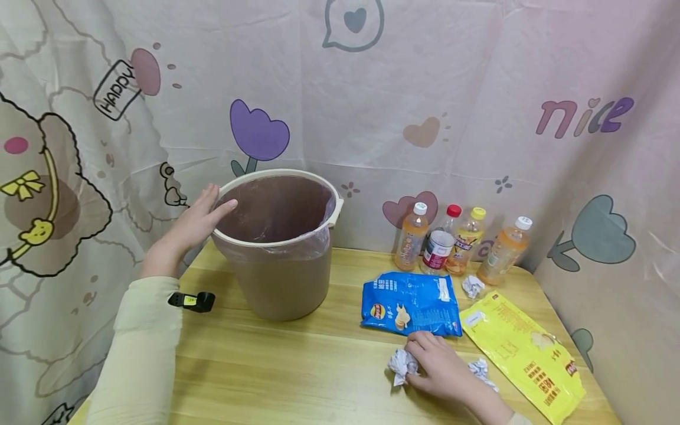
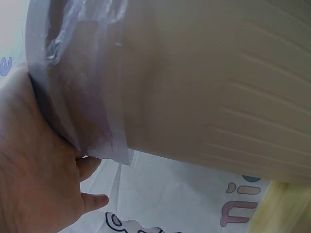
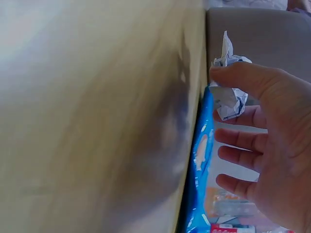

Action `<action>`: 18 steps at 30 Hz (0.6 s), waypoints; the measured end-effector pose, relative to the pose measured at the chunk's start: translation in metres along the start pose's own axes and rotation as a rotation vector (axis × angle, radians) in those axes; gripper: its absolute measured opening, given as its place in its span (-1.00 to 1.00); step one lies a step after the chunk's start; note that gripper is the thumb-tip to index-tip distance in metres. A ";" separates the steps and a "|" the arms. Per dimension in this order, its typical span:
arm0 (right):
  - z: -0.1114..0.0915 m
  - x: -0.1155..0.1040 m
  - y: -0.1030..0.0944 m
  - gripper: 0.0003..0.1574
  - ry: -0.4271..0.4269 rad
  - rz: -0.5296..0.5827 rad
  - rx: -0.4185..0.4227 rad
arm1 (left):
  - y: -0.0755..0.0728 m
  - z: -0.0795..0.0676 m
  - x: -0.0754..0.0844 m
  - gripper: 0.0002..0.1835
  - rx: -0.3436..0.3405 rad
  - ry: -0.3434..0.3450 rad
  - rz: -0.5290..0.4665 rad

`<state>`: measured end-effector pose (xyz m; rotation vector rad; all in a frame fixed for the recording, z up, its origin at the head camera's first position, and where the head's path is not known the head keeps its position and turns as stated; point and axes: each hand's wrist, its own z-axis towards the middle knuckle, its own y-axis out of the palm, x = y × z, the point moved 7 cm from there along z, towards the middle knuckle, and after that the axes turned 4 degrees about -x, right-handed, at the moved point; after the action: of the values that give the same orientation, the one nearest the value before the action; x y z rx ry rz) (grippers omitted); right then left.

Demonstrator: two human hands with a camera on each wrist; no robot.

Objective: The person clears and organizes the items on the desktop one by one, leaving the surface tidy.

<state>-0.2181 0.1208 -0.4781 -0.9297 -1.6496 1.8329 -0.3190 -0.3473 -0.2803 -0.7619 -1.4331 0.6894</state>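
Note:
On the left, a brown trash bin [image 1: 281, 277] with a pale rim and a clear plastic liner stands on the table. My left hand [image 1: 193, 221] rests at its left rim, thumb extended over the opening and the other fingers fairly straight along the outside. In the left wrist view the liner [image 2: 92, 87] folds down over the bin wall beside that hand. My right hand [image 1: 438, 366] pinches a crumpled paper ball [image 3: 231, 99] between thumb and index finger, low over the table, while its other fingers are spread. A blue chip bag [image 1: 411, 304] lies just beyond it.
Another paper ball [image 1: 482, 373] lies behind my right hand, and one more paper ball [image 1: 473, 287] near the bottles. A yellow chip bag [image 1: 523, 354] lies along the right edge. Several drink bottles [image 1: 411, 239] stand at the back right. Printed curtain [image 1: 340, 118] surrounds the table.

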 end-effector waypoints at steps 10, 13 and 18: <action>0.020 -0.013 -0.024 -0.47 -0.083 -0.090 0.080 | 0.000 0.000 0.001 -0.02 -0.002 0.003 -0.013; 0.028 -0.018 -0.035 -0.49 -0.113 -0.117 0.116 | 0.000 0.000 0.001 -0.02 -0.003 0.000 -0.015; 0.039 -0.026 -0.054 -0.53 -0.181 -0.151 0.194 | 0.000 -0.001 0.001 -0.01 -0.002 -0.004 -0.002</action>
<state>-0.2356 0.0833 -0.4191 -0.5562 -1.5638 1.9774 -0.3182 -0.3463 -0.2793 -0.7607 -1.4384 0.6890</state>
